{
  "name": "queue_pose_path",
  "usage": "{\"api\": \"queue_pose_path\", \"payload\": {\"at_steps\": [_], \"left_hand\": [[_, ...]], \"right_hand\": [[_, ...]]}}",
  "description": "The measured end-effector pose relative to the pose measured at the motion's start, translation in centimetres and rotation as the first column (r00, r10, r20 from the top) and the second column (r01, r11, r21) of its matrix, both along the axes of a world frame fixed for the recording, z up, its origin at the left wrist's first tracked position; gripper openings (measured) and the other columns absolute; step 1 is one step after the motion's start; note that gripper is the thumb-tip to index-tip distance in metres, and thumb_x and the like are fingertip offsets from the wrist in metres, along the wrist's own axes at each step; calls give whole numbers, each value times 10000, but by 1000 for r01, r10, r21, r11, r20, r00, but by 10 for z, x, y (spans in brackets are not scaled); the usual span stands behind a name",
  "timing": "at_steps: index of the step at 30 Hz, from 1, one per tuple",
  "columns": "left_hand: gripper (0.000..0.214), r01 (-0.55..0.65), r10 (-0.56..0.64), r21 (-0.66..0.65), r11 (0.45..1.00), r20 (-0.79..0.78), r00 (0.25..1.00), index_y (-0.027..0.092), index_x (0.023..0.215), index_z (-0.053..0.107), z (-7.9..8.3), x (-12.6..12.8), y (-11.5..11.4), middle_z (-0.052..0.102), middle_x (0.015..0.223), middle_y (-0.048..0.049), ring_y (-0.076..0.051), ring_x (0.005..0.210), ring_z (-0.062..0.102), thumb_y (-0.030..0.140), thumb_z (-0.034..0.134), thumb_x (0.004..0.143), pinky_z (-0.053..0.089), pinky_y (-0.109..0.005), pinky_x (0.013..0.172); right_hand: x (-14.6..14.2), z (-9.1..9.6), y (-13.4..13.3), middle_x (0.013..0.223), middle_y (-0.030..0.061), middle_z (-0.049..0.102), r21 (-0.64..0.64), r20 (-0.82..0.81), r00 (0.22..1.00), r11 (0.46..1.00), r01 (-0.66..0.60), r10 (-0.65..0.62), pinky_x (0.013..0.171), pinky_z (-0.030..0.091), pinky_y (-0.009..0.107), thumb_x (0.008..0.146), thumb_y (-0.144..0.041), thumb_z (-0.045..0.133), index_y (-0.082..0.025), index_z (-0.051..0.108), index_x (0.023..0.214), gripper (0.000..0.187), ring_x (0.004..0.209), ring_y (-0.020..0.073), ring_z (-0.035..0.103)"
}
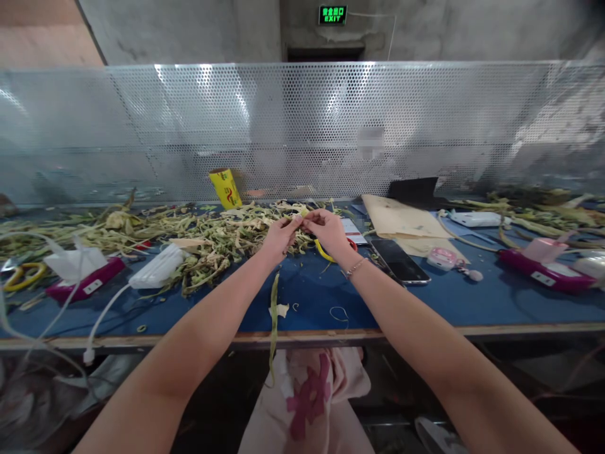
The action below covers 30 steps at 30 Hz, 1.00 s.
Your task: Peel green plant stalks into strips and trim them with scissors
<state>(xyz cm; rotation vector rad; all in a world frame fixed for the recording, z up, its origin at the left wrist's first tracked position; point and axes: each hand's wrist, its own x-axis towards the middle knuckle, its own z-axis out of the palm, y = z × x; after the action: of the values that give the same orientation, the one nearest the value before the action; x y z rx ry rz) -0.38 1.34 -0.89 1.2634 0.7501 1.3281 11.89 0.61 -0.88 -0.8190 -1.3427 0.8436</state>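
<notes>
My left hand [282,236] and my right hand [328,231] meet over the middle of the blue table, fingertips pinched together. Between them shows a small yellowish-green bit [304,213], too small to make out clearly. Just behind and to the left of my hands spreads a heap of dried, pale green plant strips [222,243]. A yellow-and-red ring-shaped handle [324,252] lies partly hidden under my right hand. Below my hands, one long green strip [274,315] hangs over the table's front edge, beside a small pale scrap [282,310].
To the right lie a black phone [399,260], a pink case [442,257], brown paper [401,217] and a purple power strip [543,272]. At left are a white power bank [157,266] with its cable and another purple strip [87,282]. A perforated metal screen [265,126] stands behind.
</notes>
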Motion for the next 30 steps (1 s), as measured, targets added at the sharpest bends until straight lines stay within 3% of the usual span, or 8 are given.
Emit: {"api": "queue_pose_path", "payload": {"at_steps": [12, 18, 22, 26, 30], "left_hand": [[343, -37, 38, -42, 998, 1, 999, 160, 604, 424, 2, 1, -1, 273, 381, 112, 5, 298, 218, 370, 695, 611, 138, -171, 321], [362, -126, 122, -37, 991, -101, 987, 172, 550, 371, 5, 1, -5, 234, 340, 115, -6, 284, 209, 349, 677, 629, 108, -184, 320], [367, -165, 156, -49, 985, -162, 974, 176, 521, 351, 9, 0, -4, 225, 326, 111, -9, 275, 209, 324, 665, 641, 93, -190, 325], [295, -97, 73, -94, 991, -236, 969, 161, 529, 416, 12, -1, -5, 216, 316, 111, -5, 274, 185, 279, 661, 642, 75, -187, 335], [291, -45, 14, -144, 989, -206, 978, 154, 530, 436, 14, -2, -9, 220, 320, 109, -1, 275, 171, 279, 685, 614, 59, -190, 337]], "right_hand": [[-2, -2, -2, 614, 3, 586, 18, -1, 1000, 1000, -1, 1, 651, 452, 288, 566, -347, 646, -175, 589, 646, 198, 598, 121, 533], [2, -3, 2, 604, 1, 576, 6, 131, 991, 999, 32, -32, 623, 434, 280, 531, -345, 662, -156, 586, 614, 220, 585, 113, 514], [2, -4, 6, 615, -16, 560, -38, 51, 999, 999, -16, 18, 623, 448, 269, 517, -358, 685, -164, 573, 675, 275, 593, 101, 519], [2, -6, 8, 635, -27, 567, -65, -15, 993, 991, -114, 113, 619, 457, 253, 554, -386, 684, -178, 598, 801, 334, 589, 89, 526], [4, -5, 8, 627, -22, 585, -69, -54, 983, 981, -180, 176, 636, 451, 244, 540, -384, 703, -168, 628, 734, 300, 587, 79, 521]]}}
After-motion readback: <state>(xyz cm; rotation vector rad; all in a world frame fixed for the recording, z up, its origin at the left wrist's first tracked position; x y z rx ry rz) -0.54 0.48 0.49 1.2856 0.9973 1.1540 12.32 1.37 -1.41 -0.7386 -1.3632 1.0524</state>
